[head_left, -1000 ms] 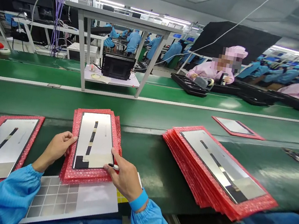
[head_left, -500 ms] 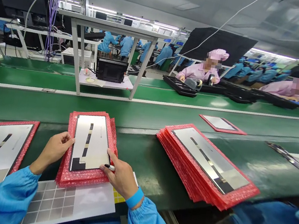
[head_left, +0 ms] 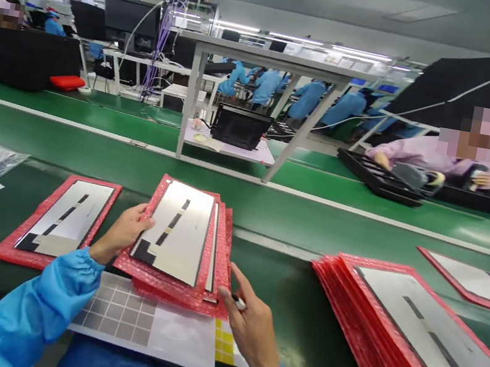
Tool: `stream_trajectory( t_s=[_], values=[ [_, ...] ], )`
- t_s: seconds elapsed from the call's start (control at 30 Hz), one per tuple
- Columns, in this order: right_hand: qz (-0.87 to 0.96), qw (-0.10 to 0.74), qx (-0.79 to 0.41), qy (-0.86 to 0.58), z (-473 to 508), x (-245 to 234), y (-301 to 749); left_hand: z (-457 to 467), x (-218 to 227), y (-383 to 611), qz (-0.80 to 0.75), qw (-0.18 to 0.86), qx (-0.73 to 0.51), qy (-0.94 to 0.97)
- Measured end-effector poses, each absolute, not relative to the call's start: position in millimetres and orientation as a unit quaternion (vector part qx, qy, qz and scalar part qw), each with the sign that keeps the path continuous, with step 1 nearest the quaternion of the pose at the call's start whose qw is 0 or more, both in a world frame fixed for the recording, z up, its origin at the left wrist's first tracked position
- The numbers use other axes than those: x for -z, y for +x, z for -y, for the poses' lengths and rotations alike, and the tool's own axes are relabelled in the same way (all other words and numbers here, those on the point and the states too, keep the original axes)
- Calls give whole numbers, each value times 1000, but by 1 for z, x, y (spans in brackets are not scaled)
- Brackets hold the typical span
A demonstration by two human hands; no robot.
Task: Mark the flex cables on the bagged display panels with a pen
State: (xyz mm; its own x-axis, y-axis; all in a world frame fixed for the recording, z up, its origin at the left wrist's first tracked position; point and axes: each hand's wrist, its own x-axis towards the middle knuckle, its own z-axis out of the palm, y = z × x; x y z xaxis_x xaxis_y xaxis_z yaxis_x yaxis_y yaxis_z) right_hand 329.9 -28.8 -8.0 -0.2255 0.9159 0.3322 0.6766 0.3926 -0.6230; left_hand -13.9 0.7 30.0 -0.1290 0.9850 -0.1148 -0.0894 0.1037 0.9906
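A small stack of silver panels on red bubble-wrap sheets lies in front of me, over a grey checkered card. My left hand grips the left edge of the top panel and holds it tilted up off the stack. My right hand hovers at the stack's right front corner, fingers curled round a small black-and-white pen-like thing.
One panel on a red sheet lies to the left. A thick pile of the same panels fills the right. Another panel rides the green belt. A white frame with a black monitor stands behind. A person in pink works at black trays.
My view has swung left. My left hand has raised the top panel off the stack and slid it leftward. My right hand has come off the stack.
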Motion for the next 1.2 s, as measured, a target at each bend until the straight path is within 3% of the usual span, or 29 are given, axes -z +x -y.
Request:
stream_trajectory(
  t_s=[0.13,0.33,0.6,0.9,1.03,1.2],
  values=[
    [695,373,-136,-599,36,8,370,31,-49,-112,-596,486,-519,373],
    [618,347,-161,-687,39,24,409,82,-44,-231,-679,473,-485,284],
    [638,289,-189,-688,28,28,393,91,-23,-266,-697,486,-457,264],
    [653,296,-191,-670,33,35,398,93,-14,-278,-723,465,-415,297],
    [654,293,-200,-668,36,32,396,94,-13,-279,-776,389,-369,332],
    [655,301,-204,-663,42,25,396,89,-21,-283,-875,212,-234,366]
  ],
)
